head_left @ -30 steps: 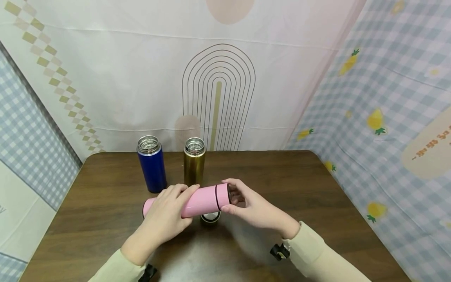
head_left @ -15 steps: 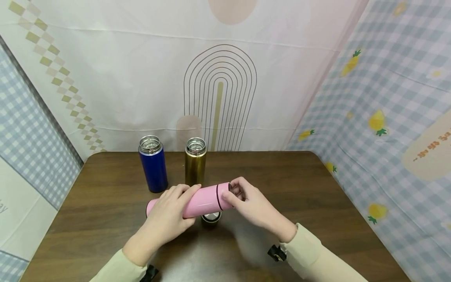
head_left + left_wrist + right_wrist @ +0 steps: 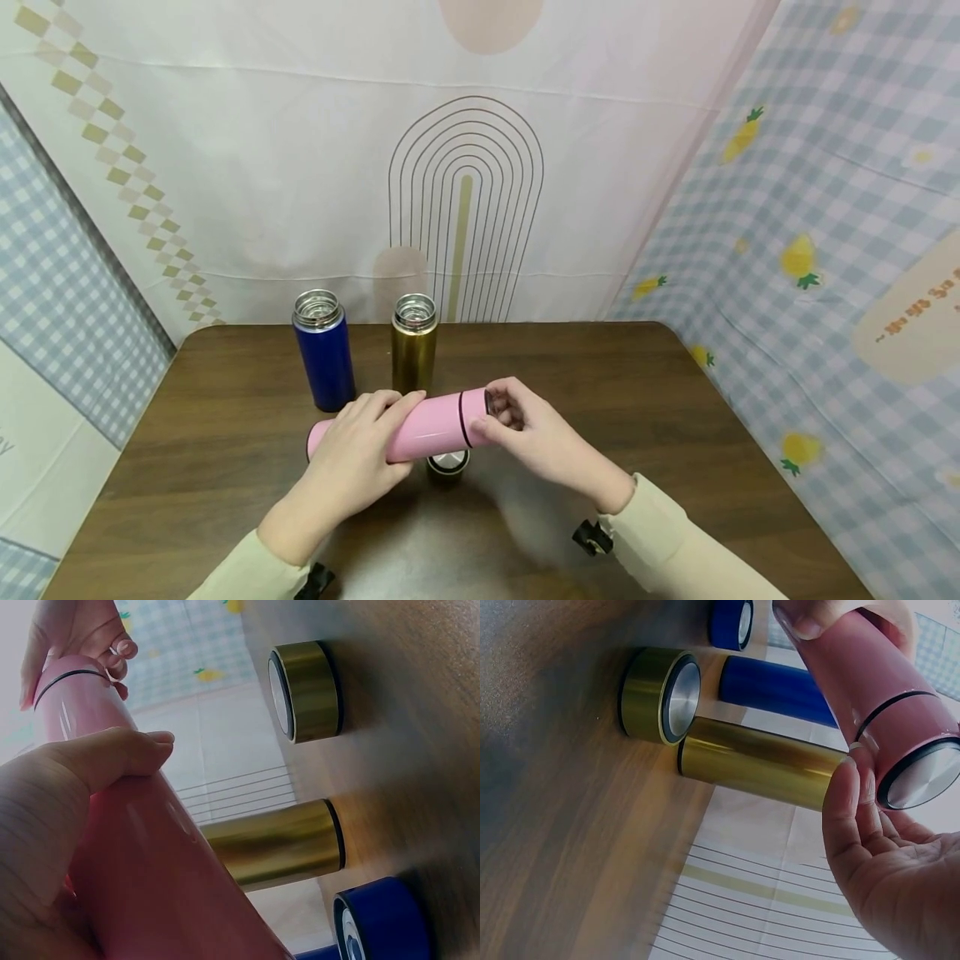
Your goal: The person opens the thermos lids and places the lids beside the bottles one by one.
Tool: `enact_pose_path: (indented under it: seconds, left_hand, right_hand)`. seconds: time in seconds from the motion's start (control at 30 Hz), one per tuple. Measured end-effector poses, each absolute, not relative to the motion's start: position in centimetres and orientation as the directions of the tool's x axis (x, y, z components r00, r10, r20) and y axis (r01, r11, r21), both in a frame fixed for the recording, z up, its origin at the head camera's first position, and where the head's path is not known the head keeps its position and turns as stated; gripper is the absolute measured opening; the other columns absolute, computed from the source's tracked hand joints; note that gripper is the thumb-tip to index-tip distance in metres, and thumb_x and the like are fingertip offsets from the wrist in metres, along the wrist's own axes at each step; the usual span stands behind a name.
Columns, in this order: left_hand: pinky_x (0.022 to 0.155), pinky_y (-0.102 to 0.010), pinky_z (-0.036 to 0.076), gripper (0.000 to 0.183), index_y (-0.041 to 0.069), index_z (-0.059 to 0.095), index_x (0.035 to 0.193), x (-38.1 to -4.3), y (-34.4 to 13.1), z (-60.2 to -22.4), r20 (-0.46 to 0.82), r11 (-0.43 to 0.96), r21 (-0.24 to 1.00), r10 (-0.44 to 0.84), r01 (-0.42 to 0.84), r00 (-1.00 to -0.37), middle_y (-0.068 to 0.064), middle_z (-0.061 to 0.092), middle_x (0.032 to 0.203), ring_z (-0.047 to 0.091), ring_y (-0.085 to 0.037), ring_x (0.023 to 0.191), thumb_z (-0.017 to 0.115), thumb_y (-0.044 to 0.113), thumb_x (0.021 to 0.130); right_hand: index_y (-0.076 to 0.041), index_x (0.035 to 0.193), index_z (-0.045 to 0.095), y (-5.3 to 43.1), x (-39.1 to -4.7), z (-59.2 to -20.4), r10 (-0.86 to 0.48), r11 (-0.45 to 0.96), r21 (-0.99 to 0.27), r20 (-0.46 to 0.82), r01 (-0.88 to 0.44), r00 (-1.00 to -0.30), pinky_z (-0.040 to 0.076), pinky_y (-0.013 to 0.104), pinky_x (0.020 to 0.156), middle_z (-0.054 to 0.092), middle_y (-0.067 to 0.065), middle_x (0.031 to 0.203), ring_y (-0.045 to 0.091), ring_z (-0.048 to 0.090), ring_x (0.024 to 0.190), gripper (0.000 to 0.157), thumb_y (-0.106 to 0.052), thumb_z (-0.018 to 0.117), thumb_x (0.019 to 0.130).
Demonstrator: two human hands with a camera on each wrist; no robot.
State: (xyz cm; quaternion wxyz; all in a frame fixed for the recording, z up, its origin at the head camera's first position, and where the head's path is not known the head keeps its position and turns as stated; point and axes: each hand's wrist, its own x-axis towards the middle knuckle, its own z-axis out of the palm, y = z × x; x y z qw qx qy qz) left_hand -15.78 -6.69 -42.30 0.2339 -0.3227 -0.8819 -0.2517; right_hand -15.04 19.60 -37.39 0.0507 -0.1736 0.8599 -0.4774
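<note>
A pink thermos bottle [image 3: 429, 429] is held nearly level above the table, its lid end to the right and slightly raised. My left hand [image 3: 352, 454] grips its body from above, the thumb lying across it in the left wrist view. At the other end my right hand [image 3: 536, 433] holds the pink lid [image 3: 909, 733] between thumb and fingers. This lid sits on the bottle, with a black ring at the seam and a silver disc on its top. Below the bottle stands a gold lid [image 3: 447, 468], partly covered by it in the head view.
Behind the hands, a blue thermos bottle [image 3: 326, 367] and a gold thermos bottle [image 3: 414, 354] stand upright without lids. A blue lid [image 3: 390, 922] rests on the wooden table [image 3: 630, 392], hidden in the head view. Patterned cloth [image 3: 300, 167] hangs along the table's back.
The right hand's fingers and thumb have shifted around the pink lid, closing in on it since the first frame. The left hand and the bottle stay nearly in place.
</note>
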Motion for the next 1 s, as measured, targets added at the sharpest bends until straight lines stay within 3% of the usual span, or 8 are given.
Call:
enact_pose_path:
  seconds: [0.37, 0.63, 0.77, 0.87, 1.0]
  left_hand:
    - [0.088, -0.046, 0.045, 0.084, 0.015, 0.055, 0.135, -15.8, -6.83, -42.38, 0.542, 0.675, 0.303, 0.459, 0.673, -0.704, -0.004, 0.058, 0.11, 0.056, -0.026, 0.099, 0.085, 0.02, 0.058]
    - [0.086, -0.046, 0.046, 0.083, 0.013, 0.054, 0.135, -15.66, -6.86, -42.57, 0.527, 0.669, 0.321, 0.462, 0.67, -0.713, -0.004, 0.059, 0.109, 0.057, -0.025, 0.097, 0.085, 0.024, 0.059]
    - [0.087, -0.047, 0.046, 0.082, 0.013, 0.054, 0.135, -15.68, -6.85, -42.62, 0.542, 0.666, 0.316, 0.458, 0.676, -0.705, -0.004, 0.059, 0.109, 0.057, -0.026, 0.098, 0.085, 0.023, 0.06]
    - [0.087, -0.047, 0.045, 0.081, 0.013, 0.054, 0.135, -15.7, -6.87, -42.62, 0.546, 0.664, 0.316, 0.457, 0.678, -0.702, -0.004, 0.059, 0.109, 0.057, -0.026, 0.099, 0.084, 0.023, 0.06]
    - [0.088, -0.048, 0.045, 0.081, 0.013, 0.054, 0.135, -15.73, -6.9, -42.68, 0.546, 0.662, 0.318, 0.457, 0.678, -0.702, -0.005, 0.059, 0.11, 0.057, -0.027, 0.1, 0.084, 0.023, 0.061]
  right_hand:
    - [-0.021, 0.136, 0.042, 20.18, -14.91, -37.38, -0.502, 0.445, -0.8, 0.149, -0.402, -0.852, 0.052, 0.035, 0.084, 0.056, -0.002, 0.115, 0.016, 0.06, 0.099, 0.06, -0.029, 0.074, 0.086]
    - [-0.029, 0.139, 0.038, 19.74, -14.95, -37.47, -0.443, 0.467, -0.792, 0.176, -0.394, -0.879, 0.05, 0.037, 0.088, 0.051, -0.003, 0.126, 0.014, 0.058, 0.103, 0.066, -0.037, 0.074, 0.085]
    - [-0.026, 0.135, 0.044, 19.56, -15.03, -37.46, -0.361, 0.501, -0.797, 0.161, -0.336, -0.919, 0.05, 0.037, 0.086, 0.054, -0.004, 0.122, 0.012, 0.059, 0.1, 0.055, -0.039, 0.07, 0.088]
    - [-0.024, 0.126, 0.051, 19.55, -15.06, -37.45, -0.319, 0.546, -0.777, 0.152, -0.312, -0.935, 0.05, 0.033, 0.08, 0.062, -0.007, 0.108, 0.009, 0.061, 0.091, 0.04, -0.041, 0.063, 0.092]
    - [-0.024, 0.117, 0.057, 19.49, -15.03, -37.45, -0.296, 0.565, -0.773, 0.137, -0.289, -0.945, 0.051, 0.031, 0.074, 0.066, -0.009, 0.095, 0.009, 0.062, 0.081, 0.033, -0.045, 0.063, 0.092]
